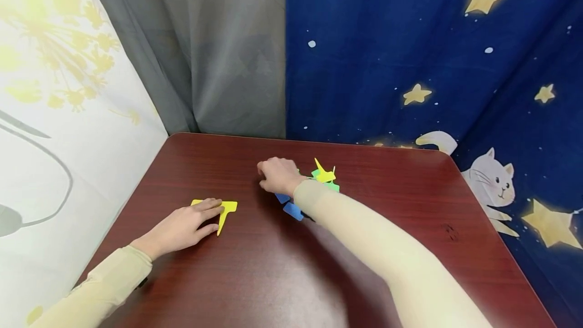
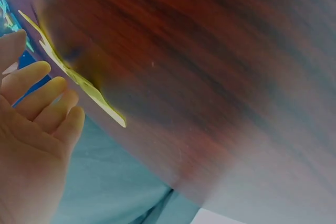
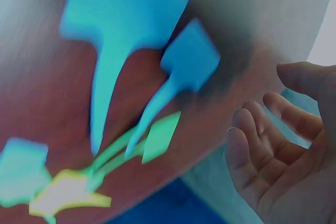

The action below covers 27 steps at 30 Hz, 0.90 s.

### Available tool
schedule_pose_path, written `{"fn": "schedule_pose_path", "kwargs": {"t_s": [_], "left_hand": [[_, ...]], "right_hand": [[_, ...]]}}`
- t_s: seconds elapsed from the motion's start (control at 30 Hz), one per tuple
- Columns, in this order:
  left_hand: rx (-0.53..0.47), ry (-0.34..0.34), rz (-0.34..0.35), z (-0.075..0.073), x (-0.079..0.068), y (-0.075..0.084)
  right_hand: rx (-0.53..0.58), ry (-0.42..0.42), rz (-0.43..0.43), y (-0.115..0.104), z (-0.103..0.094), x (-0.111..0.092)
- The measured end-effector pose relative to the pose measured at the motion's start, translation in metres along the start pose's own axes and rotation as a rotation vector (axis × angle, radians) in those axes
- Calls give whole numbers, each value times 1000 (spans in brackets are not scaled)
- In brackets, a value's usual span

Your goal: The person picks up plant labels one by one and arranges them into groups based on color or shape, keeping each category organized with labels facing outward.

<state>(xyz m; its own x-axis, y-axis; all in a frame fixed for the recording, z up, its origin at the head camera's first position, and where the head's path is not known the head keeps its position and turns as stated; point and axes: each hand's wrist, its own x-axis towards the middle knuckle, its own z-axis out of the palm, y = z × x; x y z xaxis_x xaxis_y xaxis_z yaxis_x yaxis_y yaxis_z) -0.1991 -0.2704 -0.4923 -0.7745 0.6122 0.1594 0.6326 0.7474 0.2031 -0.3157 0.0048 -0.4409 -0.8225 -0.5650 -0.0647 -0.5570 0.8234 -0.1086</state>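
Note:
Yellow T-shaped plant labels lie on the left part of the table. My left hand is over them, its fingers extended and partly covering them. In the left wrist view the yellow labels stretch just past the fingertips. Farther right, my right hand hovers at the left side of a loose group of labels. Its fingers are loosely bent with nothing between them. That group has blue labels, green labels and a yellow label. My right hand and sleeve hide part of the group in the head view.
A dark red-brown wooden table bears everything. Behind it hang a grey curtain and a blue star-patterned curtain. White patterned fabric borders the left side. The right forearm crosses over the table.

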Motion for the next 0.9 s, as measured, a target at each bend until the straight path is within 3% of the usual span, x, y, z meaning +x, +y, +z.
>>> {"fn": "schedule_pose_path", "kwargs": {"t_s": [0.27,0.47,0.9], "left_hand": [[-31,-53,-31,1,-3,1],[-26,-68,-40,2,-4,0],[-9,-86,-19,3,-4,-1]], "right_hand": [[-144,-2,17,38,-29,-12],[-247,-34,-26,59,-41,-24],[-257,-74,-21,108,-55,-49]]}}
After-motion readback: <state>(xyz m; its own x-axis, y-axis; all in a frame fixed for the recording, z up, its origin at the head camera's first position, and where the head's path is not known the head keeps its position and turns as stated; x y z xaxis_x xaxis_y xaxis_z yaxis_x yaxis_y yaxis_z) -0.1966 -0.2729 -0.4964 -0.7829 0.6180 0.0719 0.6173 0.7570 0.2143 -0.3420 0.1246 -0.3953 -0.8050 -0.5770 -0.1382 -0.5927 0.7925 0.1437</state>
